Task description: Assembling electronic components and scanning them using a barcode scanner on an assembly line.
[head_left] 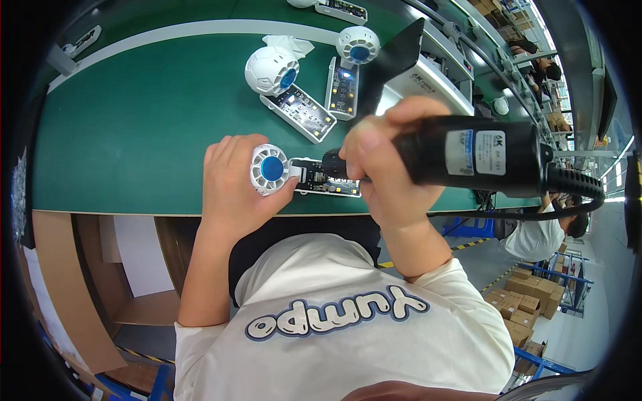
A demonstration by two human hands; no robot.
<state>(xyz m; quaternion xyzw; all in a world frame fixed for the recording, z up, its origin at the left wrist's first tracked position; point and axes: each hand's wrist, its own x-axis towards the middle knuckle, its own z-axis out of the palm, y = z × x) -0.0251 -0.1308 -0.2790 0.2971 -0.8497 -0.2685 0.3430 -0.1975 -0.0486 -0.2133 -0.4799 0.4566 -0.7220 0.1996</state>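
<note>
Close to the table's front edge, my left hand (pixel 231 175) grips a white round device head (pixel 259 180) with a blue disc at its centre. Joined to the head is a narrow white housing (pixel 344 191) with a circuit board exposed in it. My right hand (pixel 386 157) is wrapped round a black corded electric screwdriver (pixel 435 150), held nearly level and pointing left. Its nose is over the circuit board; my fingers hide the tip, so contact cannot be told. Behind stand two similar devices, one with a tilted housing (pixel 304 113), the other with an upright-lying housing (pixel 343 90).
On the green table (pixel 140 127), an open white box-like case (pixel 428 83) with a dark flap stands at the back right. The screwdriver's thick cable (pixel 575 184) loops at right. Cardboard partitions (pixel 80 287) stand below the table edge at left. Other people sit at far right.
</note>
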